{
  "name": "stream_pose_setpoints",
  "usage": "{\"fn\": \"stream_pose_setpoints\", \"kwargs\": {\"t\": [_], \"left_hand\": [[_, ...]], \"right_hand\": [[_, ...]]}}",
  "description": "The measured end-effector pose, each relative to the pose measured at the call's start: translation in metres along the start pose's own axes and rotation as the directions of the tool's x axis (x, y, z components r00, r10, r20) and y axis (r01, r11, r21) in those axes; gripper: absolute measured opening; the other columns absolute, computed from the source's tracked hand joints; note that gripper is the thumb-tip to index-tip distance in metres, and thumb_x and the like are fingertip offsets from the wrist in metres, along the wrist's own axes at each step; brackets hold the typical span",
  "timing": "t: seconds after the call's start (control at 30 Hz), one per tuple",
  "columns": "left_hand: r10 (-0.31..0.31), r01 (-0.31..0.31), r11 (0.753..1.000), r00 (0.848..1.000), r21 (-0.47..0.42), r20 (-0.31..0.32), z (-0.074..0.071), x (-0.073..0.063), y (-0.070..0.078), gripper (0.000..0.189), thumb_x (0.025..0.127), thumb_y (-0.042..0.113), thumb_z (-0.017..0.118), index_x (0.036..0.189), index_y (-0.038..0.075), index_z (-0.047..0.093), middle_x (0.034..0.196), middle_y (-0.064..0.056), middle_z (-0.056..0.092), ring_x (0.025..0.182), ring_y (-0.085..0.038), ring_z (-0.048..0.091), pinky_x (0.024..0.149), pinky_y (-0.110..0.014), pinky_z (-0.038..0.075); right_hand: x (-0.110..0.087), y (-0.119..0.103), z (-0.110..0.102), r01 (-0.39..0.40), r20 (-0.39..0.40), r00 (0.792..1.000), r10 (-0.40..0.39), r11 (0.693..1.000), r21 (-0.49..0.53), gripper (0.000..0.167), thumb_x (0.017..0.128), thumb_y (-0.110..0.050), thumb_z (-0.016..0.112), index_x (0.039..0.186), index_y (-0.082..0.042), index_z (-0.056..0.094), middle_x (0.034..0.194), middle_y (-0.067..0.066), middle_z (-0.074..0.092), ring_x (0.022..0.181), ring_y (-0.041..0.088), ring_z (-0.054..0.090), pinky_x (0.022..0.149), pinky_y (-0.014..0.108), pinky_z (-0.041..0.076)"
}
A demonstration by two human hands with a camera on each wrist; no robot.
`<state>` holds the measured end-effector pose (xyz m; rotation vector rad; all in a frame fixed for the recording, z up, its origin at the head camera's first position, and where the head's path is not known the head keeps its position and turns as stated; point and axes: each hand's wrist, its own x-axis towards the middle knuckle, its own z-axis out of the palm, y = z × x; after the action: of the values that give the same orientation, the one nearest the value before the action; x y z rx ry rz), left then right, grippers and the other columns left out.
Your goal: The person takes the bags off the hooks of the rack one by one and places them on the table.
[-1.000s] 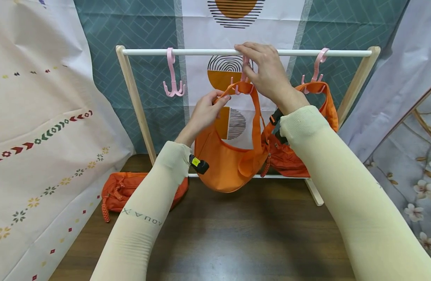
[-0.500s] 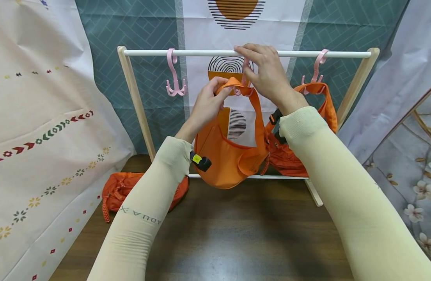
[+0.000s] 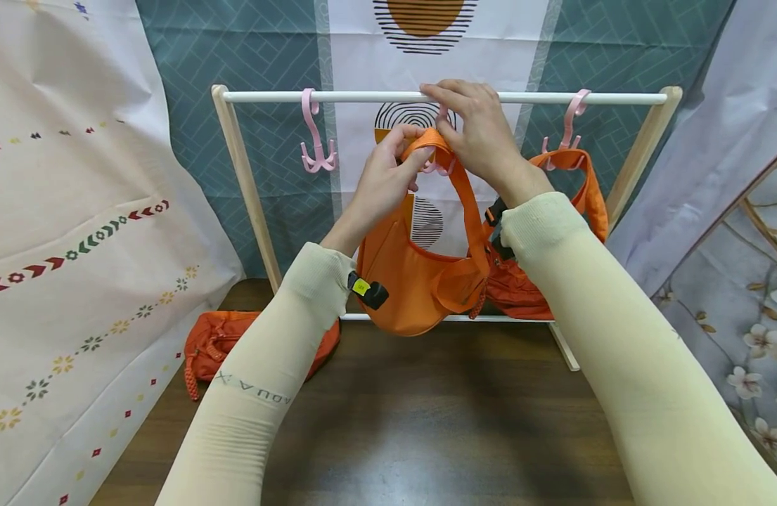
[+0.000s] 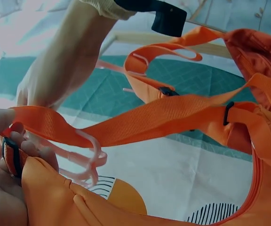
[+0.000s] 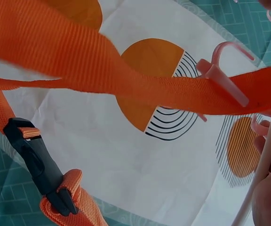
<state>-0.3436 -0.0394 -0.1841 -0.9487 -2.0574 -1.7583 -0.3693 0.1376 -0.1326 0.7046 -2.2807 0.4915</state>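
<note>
My left hand (image 3: 388, 176) pinches the strap (image 3: 465, 193) of an orange shoulder bag (image 3: 397, 284) near its top. Below that hand the bag hangs in the air in front of the rack. In the left wrist view the strap passes over the prongs of the middle pink hook (image 4: 97, 157). Up at the white bar (image 3: 363, 96), my right hand (image 3: 479, 130) grips the hook's upper part, its fingertips touching the bar. Most of that hook is hidden behind the hand and strap in the head view.
Another pink hook (image 3: 315, 140) hangs on the left of the bar. A red-orange bag (image 3: 517, 288) hangs by its strap from the right pink hook (image 3: 572, 123). On the wooden table (image 3: 439, 422), a second red-orange bag (image 3: 217, 337) lies at left, partly behind my left sleeve.
My left hand has moved up and to the right, raising the strap's top beside the middle hook. The bag has risen slightly with it. My right hand has stayed at the bar.
</note>
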Motion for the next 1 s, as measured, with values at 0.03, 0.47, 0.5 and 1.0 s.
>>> {"fn": "stream_pose_setpoints", "kwargs": {"t": [0.03,0.47,0.5,1.0], "left_hand": [[0.007,-0.007,1.0,1.0,-0.005,0.01,0.001,0.0,0.001,0.03,0.108,0.016,0.058,0.134,0.003,0.056,0.108,-0.025,0.062,0.068,-0.02,0.05,0.068,-0.029,0.052],[0.013,-0.003,0.997,0.992,-0.073,0.124,0.002,-0.008,-0.003,0.032,0.103,0.019,0.066,0.131,0.007,0.057,0.084,-0.007,0.062,0.054,-0.021,0.044,0.052,-0.027,0.043],[0.017,-0.006,0.997,0.991,-0.083,0.134,0.001,-0.01,-0.003,0.031,0.103,0.019,0.067,0.131,0.007,0.057,0.087,-0.008,0.063,0.053,-0.021,0.043,0.051,-0.027,0.041],[0.069,-0.059,0.995,0.989,-0.085,0.131,0.01,-0.007,-0.006,0.033,0.106,0.02,0.061,0.136,0.007,0.054,0.072,-0.009,0.049,0.055,-0.024,0.044,0.052,-0.029,0.042]], "right_hand": [[0.0,0.0,0.0,-0.001,0.001,1.0,0.001,1.0,0.0,0.043,0.108,-0.016,0.052,0.15,-0.019,0.059,0.149,0.006,0.059,0.144,0.026,0.044,0.123,0.033,0.02],[0.0,-0.002,-0.005,-0.008,0.022,1.0,0.008,1.0,0.014,0.044,0.107,-0.015,0.053,0.15,-0.019,0.058,0.147,0.006,0.06,0.144,0.026,0.045,0.123,0.033,0.02],[0.0,-0.002,-0.005,-0.011,0.026,1.0,0.011,1.0,0.012,0.044,0.107,-0.015,0.053,0.151,-0.019,0.058,0.147,0.006,0.059,0.144,0.026,0.044,0.124,0.033,0.02],[0.001,-0.003,-0.012,-0.006,0.057,0.998,0.005,1.0,0.014,0.044,0.107,-0.014,0.059,0.15,-0.018,0.058,0.146,0.009,0.059,0.142,0.029,0.047,0.122,0.037,0.026]]}}
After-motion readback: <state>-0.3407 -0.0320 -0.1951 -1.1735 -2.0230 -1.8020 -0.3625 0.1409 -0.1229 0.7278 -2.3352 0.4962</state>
